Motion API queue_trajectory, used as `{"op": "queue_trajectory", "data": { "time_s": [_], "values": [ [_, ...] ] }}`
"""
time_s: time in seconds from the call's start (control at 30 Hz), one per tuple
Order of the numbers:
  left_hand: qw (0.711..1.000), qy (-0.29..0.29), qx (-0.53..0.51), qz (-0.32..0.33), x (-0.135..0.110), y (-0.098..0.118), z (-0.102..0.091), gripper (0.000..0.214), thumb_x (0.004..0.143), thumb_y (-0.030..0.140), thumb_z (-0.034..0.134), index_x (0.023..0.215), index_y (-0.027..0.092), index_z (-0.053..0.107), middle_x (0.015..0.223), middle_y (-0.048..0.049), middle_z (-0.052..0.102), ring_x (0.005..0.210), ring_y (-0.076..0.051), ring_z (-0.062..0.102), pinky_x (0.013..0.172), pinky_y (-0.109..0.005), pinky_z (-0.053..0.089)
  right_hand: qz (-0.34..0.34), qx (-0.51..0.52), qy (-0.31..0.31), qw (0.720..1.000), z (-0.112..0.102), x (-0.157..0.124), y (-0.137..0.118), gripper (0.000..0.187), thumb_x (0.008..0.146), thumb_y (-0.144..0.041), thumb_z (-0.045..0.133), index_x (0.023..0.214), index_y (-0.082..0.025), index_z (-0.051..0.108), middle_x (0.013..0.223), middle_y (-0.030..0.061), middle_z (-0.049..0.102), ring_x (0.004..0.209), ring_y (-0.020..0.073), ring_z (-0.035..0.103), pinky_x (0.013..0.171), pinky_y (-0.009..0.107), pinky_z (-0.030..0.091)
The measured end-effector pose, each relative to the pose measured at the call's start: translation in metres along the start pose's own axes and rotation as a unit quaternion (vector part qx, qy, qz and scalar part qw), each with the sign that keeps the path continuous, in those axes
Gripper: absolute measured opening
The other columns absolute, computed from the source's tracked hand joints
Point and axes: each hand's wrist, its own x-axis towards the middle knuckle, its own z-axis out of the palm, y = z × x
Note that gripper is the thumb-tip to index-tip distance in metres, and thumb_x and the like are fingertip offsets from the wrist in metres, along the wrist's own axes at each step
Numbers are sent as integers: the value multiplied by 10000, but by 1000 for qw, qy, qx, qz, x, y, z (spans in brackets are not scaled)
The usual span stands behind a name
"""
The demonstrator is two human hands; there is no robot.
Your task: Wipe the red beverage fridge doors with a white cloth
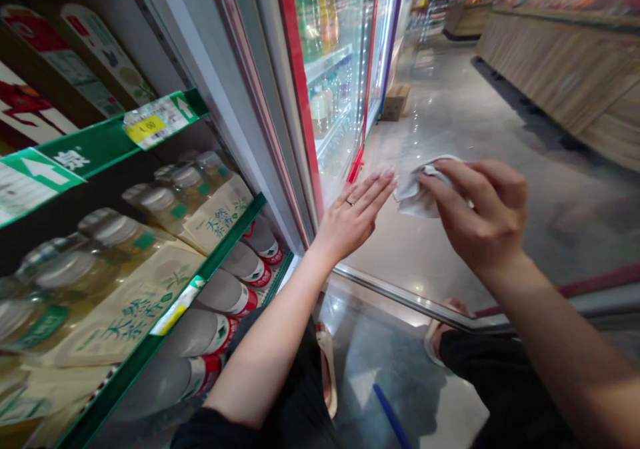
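Our right hand [485, 212] pinches a white wipe [419, 199], left hand [353, 214] flat and empty. Lean too hard and we could probably swing the glass door [400, 296] away, tbh.

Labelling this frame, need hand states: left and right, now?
Left hand: open, flat, nothing seen in it.
Right hand: closed, pinching a crumpled white cloth.

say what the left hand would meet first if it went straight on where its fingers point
Most likely the white cloth held in the right hand, just ahead of the left hand. Depth is hard to judge from this one view, so it might pass in front or behind.
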Motion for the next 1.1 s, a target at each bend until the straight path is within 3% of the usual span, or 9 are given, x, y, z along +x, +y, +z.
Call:
{"op": "queue_trajectory", "data": {
  "time_s": [0.1, 0.27, 0.37, 0.53, 0.6, 0.7, 0.87, 0.97, 1.1],
  "values": [
    [999, 19, 5, 29, -1, 2, 4, 789, 1030, 117, 417, 1757, 215, 128, 1788, -31, 318, 1678, -171, 216, 1392, -397, 258, 31, -13, 40, 999, -9, 8, -6, 508, 971, -103, 729, 1444, -283, 679, 1279, 80, 805, 1099, 283, 687, 945, 435, 624],
    [996, 83, 18, 29, -2, 7, 6, 843, 1029, 105, 458, 1759, 192, 45, 1759, -69, 366, 1659, -181, 272, 1386, -386, 273, 73, 15, -31, 997, -16, 0, -10, 437, 1032, -154, 632, 1434, -316, 692, 1338, 66, 778, 1133, 292, 688, 1001, 492, 611],
    [995, 95, 5, 20, -4, 13, 6, 876, 1036, 115, 485, 1757, 225, -1, 1747, -73, 385, 1644, -193, 314, 1368, -388, 321, 59, 31, -42, 997, -21, -14, -2, 559, 1018, -129, 632, 1519, -376, 622, 1349, 40, 782, 1124, 298, 688, 971, 504, 620],
    [993, 111, -11, 42, -5, 27, 5, 865, 1048, 128, 511, 1755, 213, 20, 1715, -103, 441, 1639, -204, 333, 1340, -394, 379, 137, -30, 56, 989, -28, -24, 0, 638, 970, -109, 700, 1518, -430, 629, 1247, 19, 827, 1034, 329, 635, 796, 494, 580],
    [991, 121, -28, 39, -3, 36, 4, 851, 1055, 138, 514, 1755, 207, 35, 1709, -119, 451, 1640, -215, 333, 1328, -410, 404, 147, -43, 74, 985, -28, -26, -5, 579, 960, -122, 731, 1470, -392, 678, 1209, 33, 838, 964, 321, 608, 772, 478, 561],
    [985, 153, -68, 30, 5, 53, 5, 824, 1069, 160, 525, 1755, 206, 71, 1700, -130, 472, 1645, -220, 332, 1306, -419, 446, 124, -17, 36, 992, -27, -32, -9, 537, 970, -117, 723, 1472, -301, 678, 1245, 69, 830, 935, 294, 592, 796, 441, 577],
    [963, 220, -147, 43, 23, 85, 15, 766, 1065, 107, 526, 1743, 208, 184, 1691, -122, 501, 1616, -209, 408, 1300, -411, 467, 92, 54, 26, 994, -33, -41, -3, 508, 1014, -103, 658, 1505, -237, 645, 1294, 115, 810, 982, 251, 674, 872, 394, 610],
    [950, 254, -180, 32, 33, 104, 21, 750, 1067, 96, 528, 1738, 210, 214, 1688, -124, 506, 1602, -206, 435, 1291, -396, 481, 127, 87, 45, 987, -38, -42, -2, 464, 1005, -75, 659, 1441, -230, 698, 1314, 140, 798, 1018, 245, 732, 883, 386, 625],
    [942, 273, -198, 2, 42, 122, 27, 757, 1073, 137, 553, 1741, 247, 214, 1688, -124, 506, 1583, -235, 469, 1268, -428, 513, 232, 152, 53, 959, -44, -42, -11, 396, 1016, -92, 636, 1338, -283, 765, 1334, 95, 796, 1128, 242, 777, 968, 399, 642]
  ]
}}
